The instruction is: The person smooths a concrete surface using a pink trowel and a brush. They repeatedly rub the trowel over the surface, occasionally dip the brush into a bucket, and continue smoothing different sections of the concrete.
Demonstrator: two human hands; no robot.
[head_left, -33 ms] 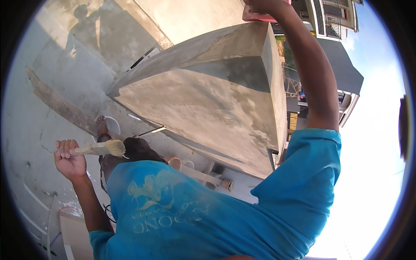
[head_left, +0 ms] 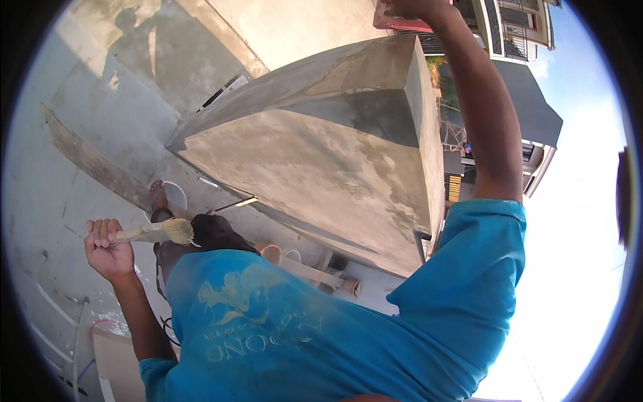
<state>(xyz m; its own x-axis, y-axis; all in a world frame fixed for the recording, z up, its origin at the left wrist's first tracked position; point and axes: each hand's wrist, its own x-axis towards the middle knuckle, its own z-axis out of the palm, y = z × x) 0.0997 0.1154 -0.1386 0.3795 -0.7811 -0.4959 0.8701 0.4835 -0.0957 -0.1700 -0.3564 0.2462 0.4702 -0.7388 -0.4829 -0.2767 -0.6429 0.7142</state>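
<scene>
My left hand [head_left: 109, 248] is closed round the handle of a wide brush [head_left: 177, 232] with pale, splayed bristles. The brush is held out level beside my body, apart from any surface. At the top edge my right arm is raised, and my right hand [head_left: 414, 7] grips a red flat-faced float [head_left: 395, 23], partly cut off by the picture's edge. The float is at the upper end of a grey cement-plastered pillar [head_left: 321, 161], close to its corner; whether it touches cannot be made out. Darker patches mark the plaster.
A long wooden plank [head_left: 87, 157] lies at the left. Near my foot stands a white bucket [head_left: 175, 195]. More containers [head_left: 271, 253] and a board [head_left: 305, 270] are below the pillar. Buildings [head_left: 526, 100] rise at the right.
My right hand and the red float have shifted very slightly up and to the left. My left hand still holds the brush in nearly the same place.
</scene>
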